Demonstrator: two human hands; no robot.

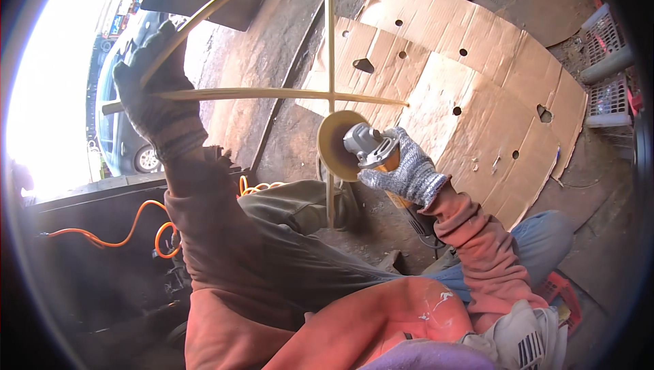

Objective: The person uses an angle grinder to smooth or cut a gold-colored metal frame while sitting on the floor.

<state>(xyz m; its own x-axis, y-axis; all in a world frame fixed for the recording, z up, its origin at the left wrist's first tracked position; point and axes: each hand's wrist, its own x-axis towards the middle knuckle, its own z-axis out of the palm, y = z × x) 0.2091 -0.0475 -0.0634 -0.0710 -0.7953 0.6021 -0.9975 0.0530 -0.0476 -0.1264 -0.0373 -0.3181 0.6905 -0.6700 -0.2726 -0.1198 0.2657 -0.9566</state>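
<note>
A thin brass-coloured frame [266, 93] of crossed bars and one curved bar stands in front of me. My left hand [162, 101], in a dark knitted glove, is closed around the frame at the left, where the curved bar meets the crossbar. My right hand [409, 171], in a grey-white knitted glove, grips an angle grinder [368, 145] by its yellow-and-grey body. Its round tan disc [334, 147] is beside the upright bar, just below the crossing; whether they touch I cannot tell. The disc covers part of that bar.
Flattened cardboard sheets [470, 91] with holes cover the floor at the right. Plastic crates [606, 101] stand at the far right. An orange coiled hose [136, 223] runs over a dark surface at the left. Beyond my left hand is a parked car [122, 125]. My bent legs are below.
</note>
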